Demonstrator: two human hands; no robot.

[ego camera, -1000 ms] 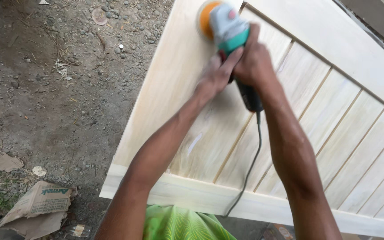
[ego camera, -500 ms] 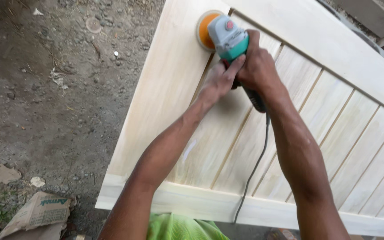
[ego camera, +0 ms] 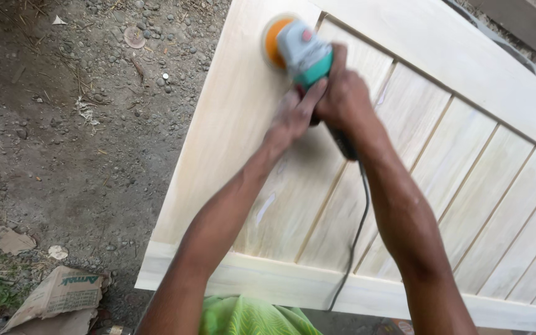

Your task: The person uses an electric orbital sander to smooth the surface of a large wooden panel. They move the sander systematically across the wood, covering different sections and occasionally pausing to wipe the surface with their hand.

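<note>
Head view: both hands are clamped on a sander (ego camera: 302, 53) w/ a grey-and-green body and an orange round pad, which sits flat on the wooden door (ego camera: 243, 142) near its upper left part, at the edge where the plain side frame meets the slatted middle. The right hand (ego camera: 342, 99) is wrapped around the rear of the tool, fingers closed over the top of the green housing. The left hand (ego camera: 293, 115) is just beside it, touching it, thumb up along the green body, fingers curled under (can't tell how tight from this angle). A black cord (ego camera: 355, 236) runs from the back of the sander, under the right forearm, down across the slats and over the near bottom rail of the door.

The door is pale bare wood, lying flat, w/ long narrow slats between wider frame boards. Below the arms a bit of green cloth (ego camera: 249, 316) shows at the bottom edge.

Left of the door is bare gravelly ground (ego camera: 82, 124). A torn piece of cardboard (ego camera: 57, 298) lies at the bottom left, well apart from the door, w/ smaller paper scraps (ego camera: 1, 239) near it.
</note>
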